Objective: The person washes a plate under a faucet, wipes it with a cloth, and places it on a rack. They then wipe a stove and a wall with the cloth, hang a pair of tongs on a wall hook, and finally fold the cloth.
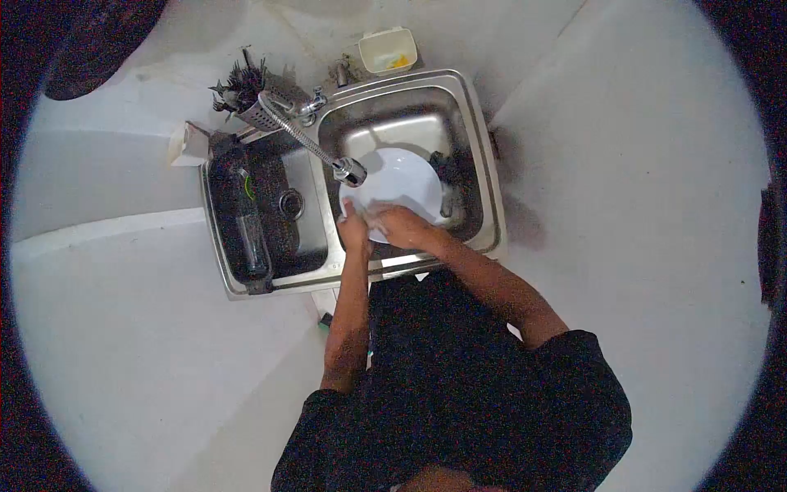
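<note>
A large white plate [402, 184] is held over the right basin of a steel double sink, below the faucet's spray head [350, 171]. My left hand [354, 230] grips its near left rim, thumb on the upper face. On the plate's near part lies my right hand [402, 225], its fingers curled in toward the left hand. Something pale shows by those fingertips, too small to make out. Dark items [445, 184] sit in the basin to the right of the plate, partly hidden by it.
Behind the sink [479, 107] stand a perforated cutlery holder [261, 115] full of utensils and a white tub [388, 51] with something yellow inside. A flexible faucet hose [291, 127] arches over the divider. A clear bottle-like object [254, 242] lies in the left basin.
</note>
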